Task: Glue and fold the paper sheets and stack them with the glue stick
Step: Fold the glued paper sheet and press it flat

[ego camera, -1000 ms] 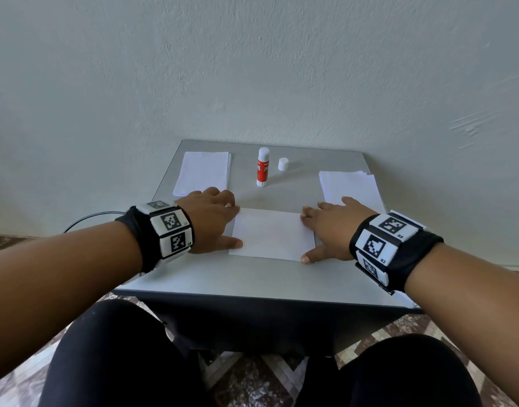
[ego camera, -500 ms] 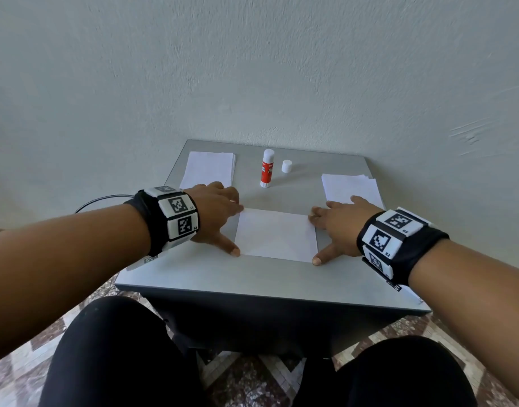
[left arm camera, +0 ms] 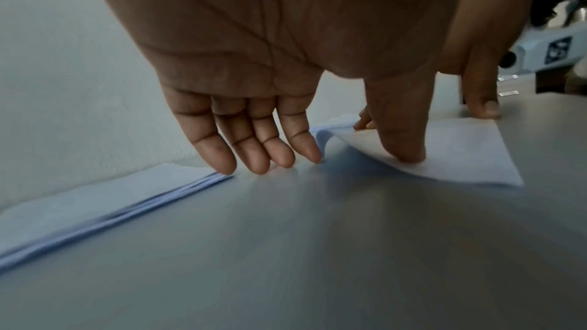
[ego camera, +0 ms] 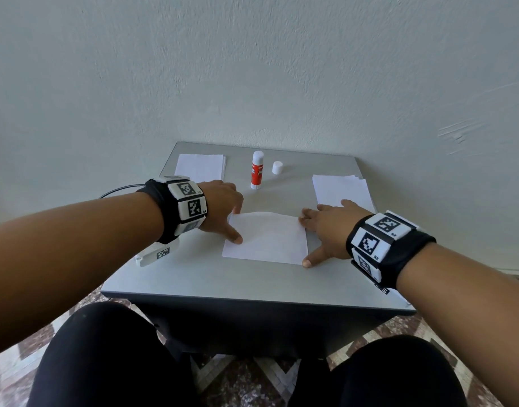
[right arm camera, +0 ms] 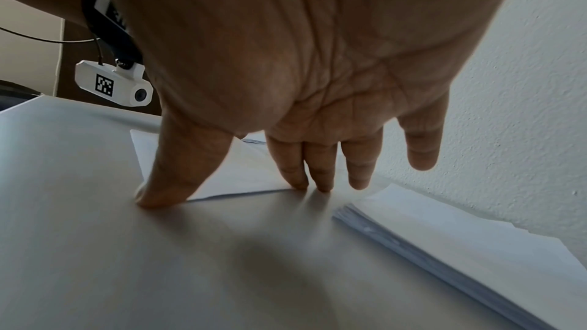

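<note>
A white paper sheet (ego camera: pixel 265 237) lies mid-table. My left hand (ego camera: pixel 231 224) is at its left side: the thumb (left arm camera: pixel 403 144) presses down on the sheet, and the straight fingertips (left arm camera: pixel 279 159) touch the table at the far left corner, where the edge (left arm camera: pixel 330 132) arches up. My right hand (ego camera: pixel 311 240) is at the right side, thumb (right arm camera: pixel 165 192) on the table by the near corner and fingers (right arm camera: pixel 298 180) at the far corner. The red-and-white glue stick (ego camera: pixel 257 170) stands uncapped at the back, its white cap (ego camera: pixel 277 167) beside it.
A stack of white sheets (ego camera: pixel 200 167) lies at the back left of the grey table (ego camera: pixel 252 283), another stack (ego camera: pixel 340 190) at the right, just beyond my right hand. A plastered wall rises behind the table. My knees are under the near edge.
Both hands have spread along the sheet's sides, thumbs sliding toward the near corners. The left thumb now sits on the sheet, and the sheet's far edge has lifted slightly.
</note>
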